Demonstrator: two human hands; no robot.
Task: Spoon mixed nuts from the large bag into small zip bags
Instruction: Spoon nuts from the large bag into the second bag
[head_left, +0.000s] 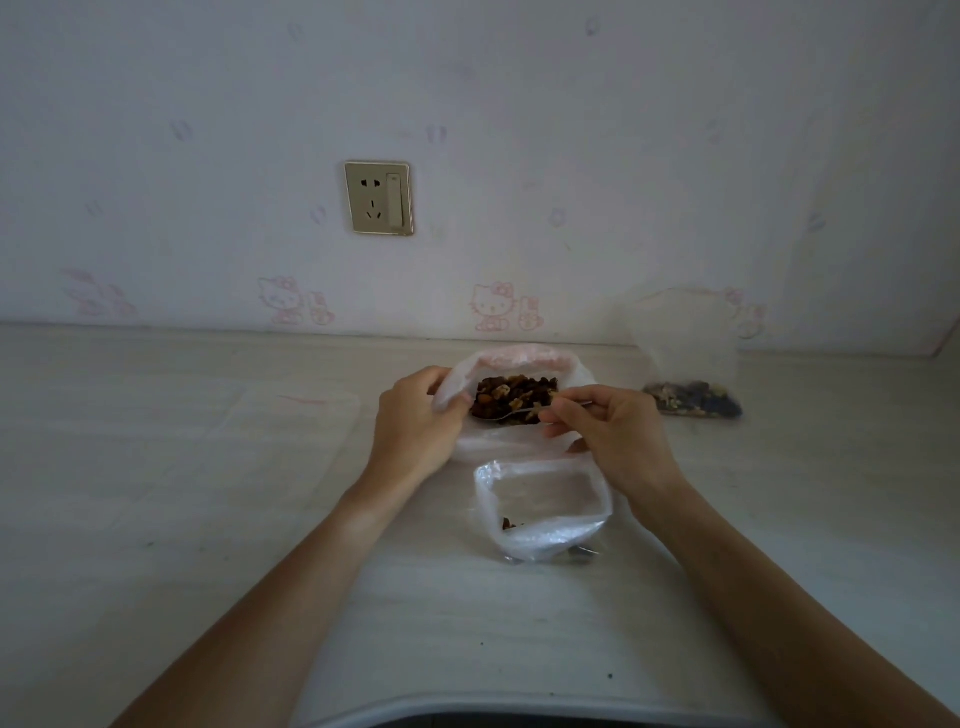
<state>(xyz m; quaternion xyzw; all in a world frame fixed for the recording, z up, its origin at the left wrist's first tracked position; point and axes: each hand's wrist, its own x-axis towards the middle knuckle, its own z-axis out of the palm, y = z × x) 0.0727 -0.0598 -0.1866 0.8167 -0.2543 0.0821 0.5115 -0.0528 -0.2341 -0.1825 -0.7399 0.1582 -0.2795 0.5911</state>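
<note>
— Where are the nuts?
— In the large bag (511, 364), open on the pale table (156, 519) near a cartoon-cat papered wall (519, 130) with a socket (378, 198). An open small zip bag (543, 512) lies just in front; a filled bag (691, 364) stands off right.
— The hands?
— The left hand (415, 421) pinches the big bag's rim; the right hand (608, 431) grips a spoon (514, 413) dipped in the nuts (514, 397).
</note>
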